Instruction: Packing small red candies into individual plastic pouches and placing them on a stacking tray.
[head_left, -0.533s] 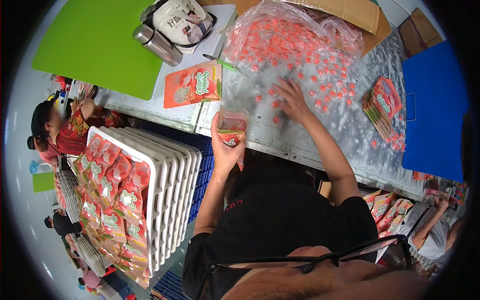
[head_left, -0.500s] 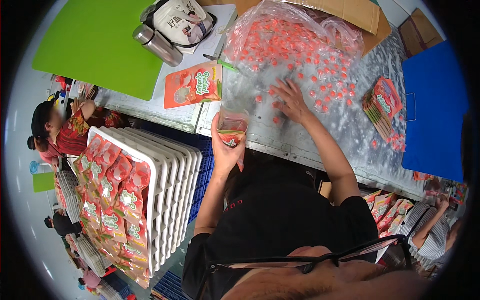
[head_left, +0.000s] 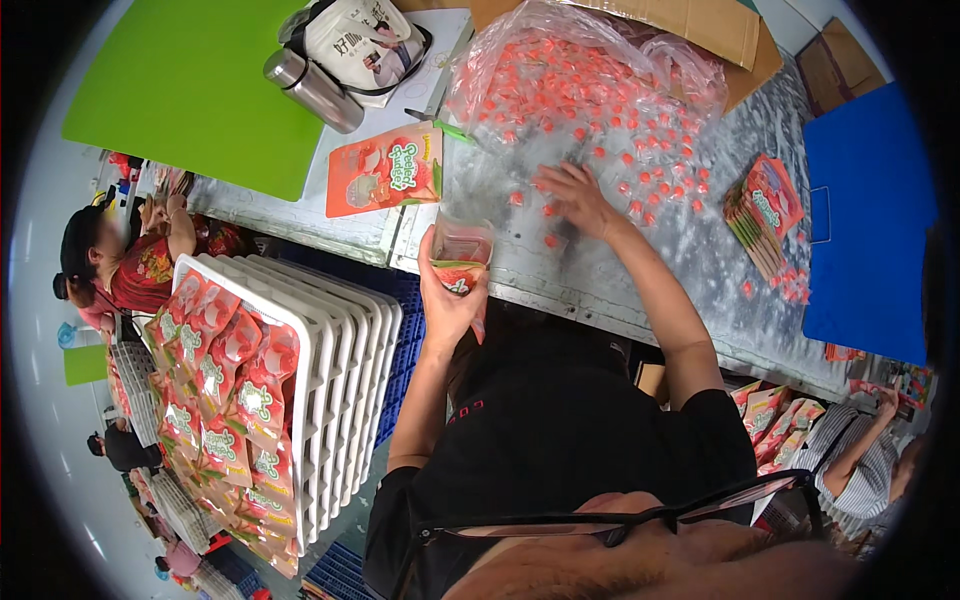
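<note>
My left hand holds a red and clear pouch upright at the near edge of the grey table, its top open. My right hand lies flat on the table among many small wrapped red candies, fingers spread over a few of them. A big clear plastic bag full of the same candies sits just beyond that hand.
A flat red pouch lies left of my hands, a stack of red pouches to the right beside a blue board. A steel flask and a green board are farther left. White trays with filled pouches stand lower left. Other people work around.
My right hand has slid slightly toward me over the loose candies. The left hand still holds the pouch in the same place.
</note>
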